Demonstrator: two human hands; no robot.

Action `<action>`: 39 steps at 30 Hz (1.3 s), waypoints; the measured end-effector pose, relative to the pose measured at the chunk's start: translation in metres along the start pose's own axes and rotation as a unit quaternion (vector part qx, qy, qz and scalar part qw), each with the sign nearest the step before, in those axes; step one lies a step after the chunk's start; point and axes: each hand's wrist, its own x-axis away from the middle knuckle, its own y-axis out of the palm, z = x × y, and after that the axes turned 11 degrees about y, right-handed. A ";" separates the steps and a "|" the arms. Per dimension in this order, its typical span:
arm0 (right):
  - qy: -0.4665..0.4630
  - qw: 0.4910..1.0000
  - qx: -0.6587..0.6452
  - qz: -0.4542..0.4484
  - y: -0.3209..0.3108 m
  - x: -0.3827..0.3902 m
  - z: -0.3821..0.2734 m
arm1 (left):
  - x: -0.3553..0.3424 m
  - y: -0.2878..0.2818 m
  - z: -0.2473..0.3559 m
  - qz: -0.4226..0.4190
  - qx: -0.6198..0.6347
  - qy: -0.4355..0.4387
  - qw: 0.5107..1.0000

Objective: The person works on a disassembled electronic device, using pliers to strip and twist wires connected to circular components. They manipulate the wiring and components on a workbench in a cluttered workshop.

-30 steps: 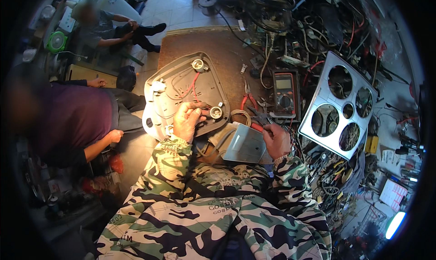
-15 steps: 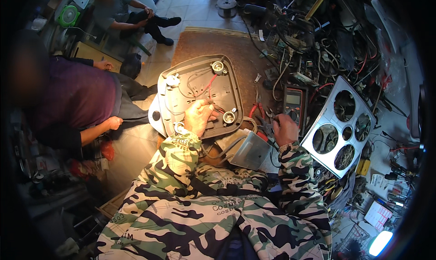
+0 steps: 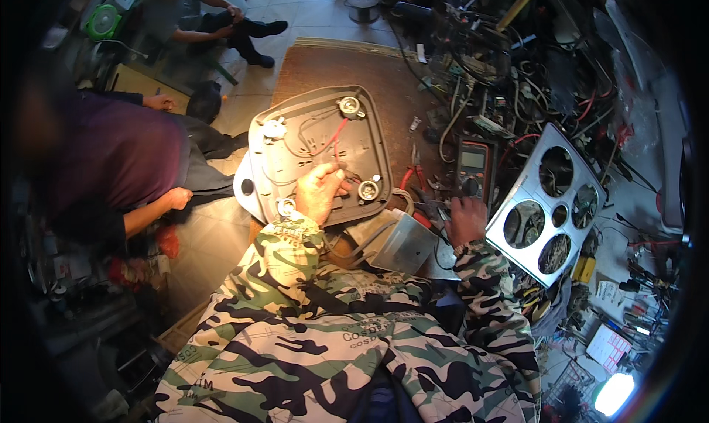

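Observation:
A shallow grey plastic housing (image 3: 354,139) lies tilted in front of me, with round metal-and-white sockets at its corners, such as the far-right socket (image 3: 348,107). Red and dark wires run across its inside. My left hand (image 3: 317,194) reaches over the near edge, fingers closed in a pinch on wires (image 3: 346,173) beside the near-right socket (image 3: 368,191). To the right, my right hand (image 3: 465,220) is low among hand tools, next to a pair of pliers (image 3: 437,207). Its fingers are dark and blurred, so its grip is unclear.
Red-handled pliers (image 3: 413,173) and a multimeter (image 3: 473,164) lie on the brown board (image 3: 310,65). A clear plastic box (image 3: 405,244) stands near me. At right leans a silver panel with round holes (image 3: 528,195). Tangled cables (image 3: 509,76) fill the far right. Two people are at left.
The view has shifted slightly. My right hand has moved a little within the tools, and the pliers at its fingers show less clearly. My left hand keeps its pinch at the wires.

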 end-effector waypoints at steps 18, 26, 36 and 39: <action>0.152 0.935 -0.307 -0.094 -0.139 0.031 0.037 | 0.002 -0.004 -0.004 -0.018 -0.037 0.039 0.998; -0.086 0.664 -0.551 -0.497 -0.135 0.066 -0.030 | 0.003 0.004 0.005 -0.025 -0.044 0.042 0.998; -0.318 0.436 -0.590 -0.600 -0.117 0.059 -0.125 | 0.002 0.004 0.001 -0.025 -0.030 0.061 0.997; -0.301 0.406 -0.592 -0.627 -0.121 0.070 -0.121 | -0.001 0.008 -0.004 -0.034 -0.031 0.064 0.997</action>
